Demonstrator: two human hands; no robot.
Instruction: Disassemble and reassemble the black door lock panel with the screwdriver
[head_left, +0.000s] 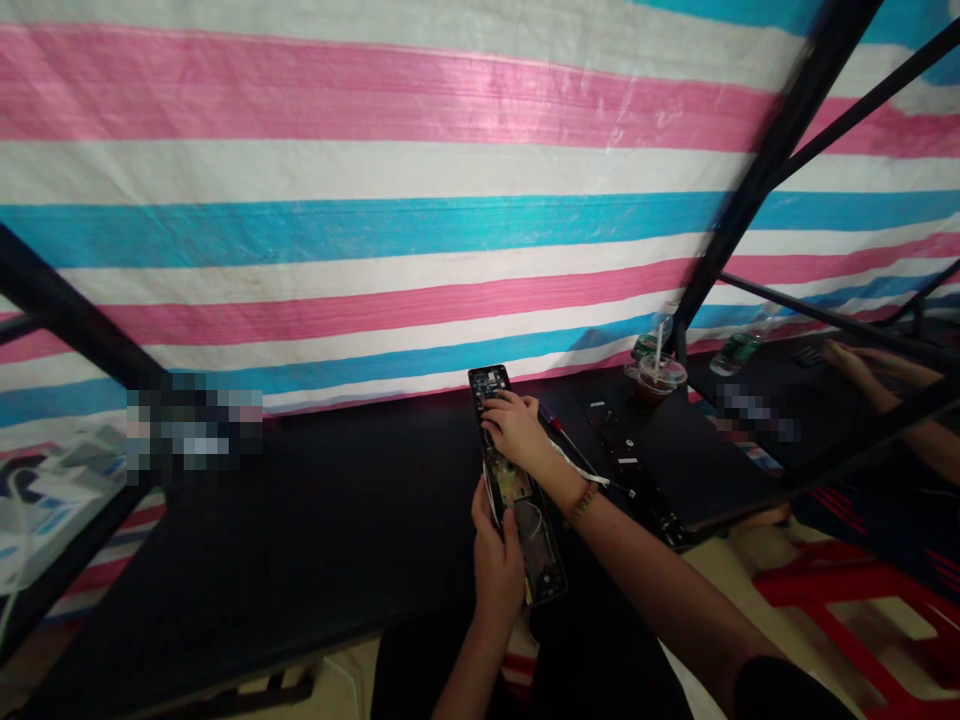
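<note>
A long, narrow black electronic device point(538, 545) stands open, its circuit boards and a thin white wire showing. My left hand point(499, 560) is closed around its lower left side. Over the upper part lies my right hand point(514, 428), fingers stretched across the boards and apart; nothing is visibly held in it. Just right of that hand, a red and blue screwdriver point(553, 420) rests on the black table point(337, 510). A white cable point(577, 463) runs behind my right wrist. Farther right is a long black strip-like part point(628, 462) with small white labels.
A lidded cup with a straw point(661, 376) and a bottle point(645, 347) stand at the back right. Another bottle point(735, 352) and another person's hands point(851, 362) are beyond the black frame post point(709, 260). White boxes point(64, 490) sit left; a red stool point(832, 600) stands lower right.
</note>
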